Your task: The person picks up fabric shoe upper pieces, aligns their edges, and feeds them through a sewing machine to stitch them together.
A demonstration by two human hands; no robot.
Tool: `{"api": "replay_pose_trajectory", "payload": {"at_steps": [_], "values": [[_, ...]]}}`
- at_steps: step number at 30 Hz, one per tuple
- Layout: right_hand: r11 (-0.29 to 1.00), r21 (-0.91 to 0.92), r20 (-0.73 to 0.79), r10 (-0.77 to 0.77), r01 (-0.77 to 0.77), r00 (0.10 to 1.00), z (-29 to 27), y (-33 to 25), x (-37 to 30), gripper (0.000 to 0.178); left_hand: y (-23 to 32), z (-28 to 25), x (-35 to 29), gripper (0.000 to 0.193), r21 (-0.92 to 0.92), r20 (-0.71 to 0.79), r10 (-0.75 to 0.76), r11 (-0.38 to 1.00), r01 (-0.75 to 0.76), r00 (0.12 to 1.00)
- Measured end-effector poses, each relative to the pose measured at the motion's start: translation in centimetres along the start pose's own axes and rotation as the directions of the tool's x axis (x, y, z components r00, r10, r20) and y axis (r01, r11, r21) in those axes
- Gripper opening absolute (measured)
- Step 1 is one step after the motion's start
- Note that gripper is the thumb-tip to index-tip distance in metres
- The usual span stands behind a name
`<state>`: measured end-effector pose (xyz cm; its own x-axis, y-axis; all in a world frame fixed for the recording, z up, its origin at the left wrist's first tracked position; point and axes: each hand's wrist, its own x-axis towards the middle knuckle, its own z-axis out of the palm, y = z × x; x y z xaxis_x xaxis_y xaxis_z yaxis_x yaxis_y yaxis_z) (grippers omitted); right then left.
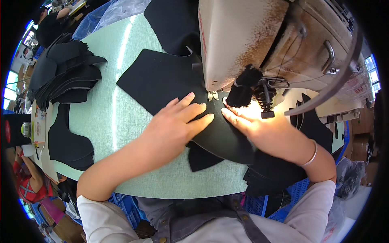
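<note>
Under the presser foot (212, 96) of an industrial sewing machine (239, 44) lies a dark, smooth leather-like piece (223, 139) with a curved near edge. My left hand (174, 121) rests on it left of the foot, fingers spread and stretched out. To the right of the foot, my right hand (267, 131) presses on the same piece with its fingers extended, beneath a bright lamp glow. Neither hand is wrapped around anything. A larger matte black panel (162, 77) stretches out beyond my left hand. The needle's tip is too small to make out.
A stack of black cut pieces (67, 71) stands at the left of the green tabletop (101, 117), with more pieces (71, 143) nearer me. Further black pieces (275, 170) hang at the right front edge. Blue crates (255, 204) sit below. Other people work at the far left.
</note>
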<state>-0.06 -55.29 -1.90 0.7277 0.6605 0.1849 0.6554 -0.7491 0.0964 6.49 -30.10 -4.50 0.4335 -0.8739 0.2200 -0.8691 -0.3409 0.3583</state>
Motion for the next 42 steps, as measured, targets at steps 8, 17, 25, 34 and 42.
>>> {"api": "replay_pose_trajectory", "payload": {"at_steps": [8,17,25,34,42], "values": [[0.996,0.086,-0.058,0.032,-0.027,0.998,1.4,3.2,-1.9,0.013,-2.7,-1.4,1.1,0.058,-0.153,0.159,0.014,0.988,0.011,0.987],[0.995,-0.031,-0.087,0.087,-0.09,0.992,1.7,-1.3,-0.2,0.025,-0.4,0.5,0.2,0.05,-0.011,0.0,-0.027,1.0,0.027,1.0],[0.997,0.082,-0.201,0.006,0.011,0.98,1.1,2.8,-1.1,0.016,-3.4,-1.2,1.5,0.051,-0.141,0.088,0.039,0.99,-0.026,0.995],[0.975,-0.215,-0.066,-0.068,0.053,0.995,2.0,-1.1,-0.1,0.034,-0.6,0.6,0.6,0.044,-0.007,-0.068,0.106,0.994,-0.107,0.992],[0.992,-0.113,-0.003,-0.063,0.062,0.998,2.5,1.1,-0.4,0.018,-1.9,-0.3,0.9,0.04,-0.114,-0.034,0.113,0.987,-0.116,0.993]]}}
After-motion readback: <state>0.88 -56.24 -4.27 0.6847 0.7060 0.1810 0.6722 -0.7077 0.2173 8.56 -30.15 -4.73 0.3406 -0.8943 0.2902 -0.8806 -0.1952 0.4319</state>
